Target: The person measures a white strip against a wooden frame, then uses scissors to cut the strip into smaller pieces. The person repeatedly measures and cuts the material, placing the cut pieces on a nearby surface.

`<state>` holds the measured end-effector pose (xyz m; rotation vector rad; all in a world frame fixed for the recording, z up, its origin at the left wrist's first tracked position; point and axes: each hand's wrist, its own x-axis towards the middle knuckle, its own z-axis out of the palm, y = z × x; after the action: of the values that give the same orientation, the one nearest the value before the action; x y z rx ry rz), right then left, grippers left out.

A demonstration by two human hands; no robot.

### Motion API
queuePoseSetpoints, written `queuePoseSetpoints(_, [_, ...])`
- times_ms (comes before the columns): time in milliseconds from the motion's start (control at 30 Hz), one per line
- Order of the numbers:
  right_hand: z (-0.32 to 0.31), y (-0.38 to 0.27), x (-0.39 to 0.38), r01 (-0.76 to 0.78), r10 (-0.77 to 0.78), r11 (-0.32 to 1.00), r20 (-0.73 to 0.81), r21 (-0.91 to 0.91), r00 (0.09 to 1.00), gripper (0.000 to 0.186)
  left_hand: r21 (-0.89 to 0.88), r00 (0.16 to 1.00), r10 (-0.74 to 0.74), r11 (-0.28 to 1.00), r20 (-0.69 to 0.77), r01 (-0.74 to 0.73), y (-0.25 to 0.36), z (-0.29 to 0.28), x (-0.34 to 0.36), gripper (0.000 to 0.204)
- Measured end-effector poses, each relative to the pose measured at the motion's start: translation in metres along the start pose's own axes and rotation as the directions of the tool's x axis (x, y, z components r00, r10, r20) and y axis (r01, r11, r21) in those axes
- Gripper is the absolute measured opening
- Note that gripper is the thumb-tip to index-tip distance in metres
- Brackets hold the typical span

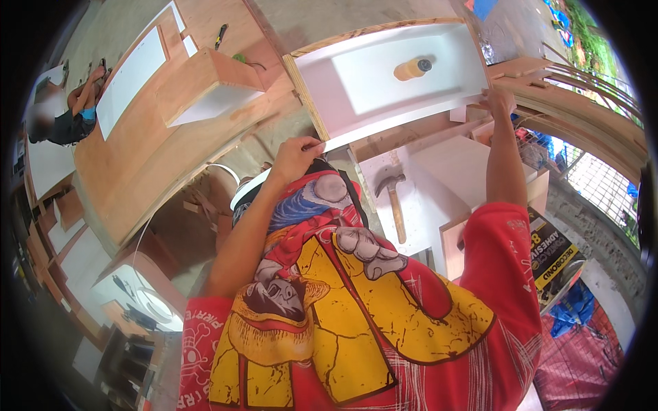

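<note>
Lettering is noted on two items: a black and yellow container (556, 262) between 3 and 4 o'clock carries large pale and yellow print, and the red shirt (439, 370) at 6 o'clock bears white print on both sleeves, beside a large yellow, cartoon-style graphic. The white-lined wooden box (356, 82), open side up, lies at 1 o'clock, beyond both hands, its white near edge running from one hand to the other. The left hand (295, 163), at 11 o'clock, has thumb and fingers pinched on the near-left corner of that edge. The right hand (501, 103), at 2 o'clock, has its fingers against the near-right corner; whether they grasp it cannot be told. Inside the box, a yellowish bottle (410, 69) with a dark cap lies on its side, well apart from the fingers; no writing can be made out on it. A hammer (395, 205) with a wooden handle lies on a white surface (373, 222) at 3 o'clock, near the centre, its head toward 12.
</note>
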<state>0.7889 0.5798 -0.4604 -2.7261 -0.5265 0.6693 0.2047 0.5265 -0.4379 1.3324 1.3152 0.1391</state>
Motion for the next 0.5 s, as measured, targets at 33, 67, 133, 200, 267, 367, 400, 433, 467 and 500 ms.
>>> queuePoseSetpoints(33, [-0.001, -0.002, -0.001, 0.017, -0.017, 0.999, -0.006, -0.039, 1.0, 0.033, -0.019, 1.0, -0.003, 1.0, 0.015, 0.003, -0.001, -0.002, 0.001, 0.03])
queuePoseSetpoints(67, [-0.001, -0.003, -0.002, 0.01, -0.01, 1.0, 0.014, -0.008, 1.0, 0.032, -0.027, 0.999, -0.028, 0.999, 0.028, 0.029, -0.001, -0.003, 0.002, 0.031])
queuePoseSetpoints(133, [-0.002, -0.004, -0.003, -0.006, 0.005, 0.999, 0.031, 0.031, 1.0, 0.032, -0.03, 0.998, -0.021, 0.999, 0.055, 0.022, 0.0, -0.006, 0.002, 0.031])
queuePoseSetpoints(200, [0.0, -0.001, 0.001, 0.024, -0.024, 0.999, 0.001, -0.04, 1.0, 0.032, -0.021, 0.997, -0.029, 0.999, 0.074, 0.031, 0.002, -0.008, 0.0, 0.031])
queuePoseSetpoints(267, [0.003, 0.005, 0.009, 0.044, -0.044, 0.997, 0.001, -0.06, 0.999, 0.033, -0.015, 0.995, -0.031, 0.999, 0.09, 0.033, 0.005, -0.009, -0.001, 0.031])
queuePoseSetpoints(367, [0.01, 0.014, 0.024, 0.06, -0.061, 0.997, -0.001, -0.049, 0.998, 0.035, -0.02, 0.995, -0.035, 0.999, 0.09, 0.037, 0.007, -0.009, -0.001, 0.032])
queuePoseSetpoints(400, [0.011, 0.016, 0.027, 0.062, -0.064, 0.996, -0.02, -0.071, 0.998, 0.036, -0.018, 0.995, -0.041, 0.999, 0.091, 0.043, 0.007, -0.009, -0.001, 0.032])
queuePoseSetpoints(433, [0.012, 0.017, 0.029, 0.07, -0.074, 0.993, -0.043, -0.1, 0.996, 0.036, -0.017, 0.995, -0.048, 0.999, 0.091, 0.049, 0.007, -0.009, 0.0, 0.033])
queuePoseSetpoints(467, [0.012, 0.017, 0.029, 0.073, -0.076, 0.994, -0.038, -0.078, 0.996, 0.037, -0.015, 0.994, -0.06, 0.998, 0.089, 0.061, 0.007, -0.01, 0.0, 0.033])
queuePoseSetpoints(500, [0.012, 0.016, 0.029, 0.082, -0.085, 0.995, -0.036, -0.063, 0.996, 0.037, -0.011, 0.993, -0.062, 0.998, 0.1, 0.063, 0.006, -0.01, 0.001, 0.034])
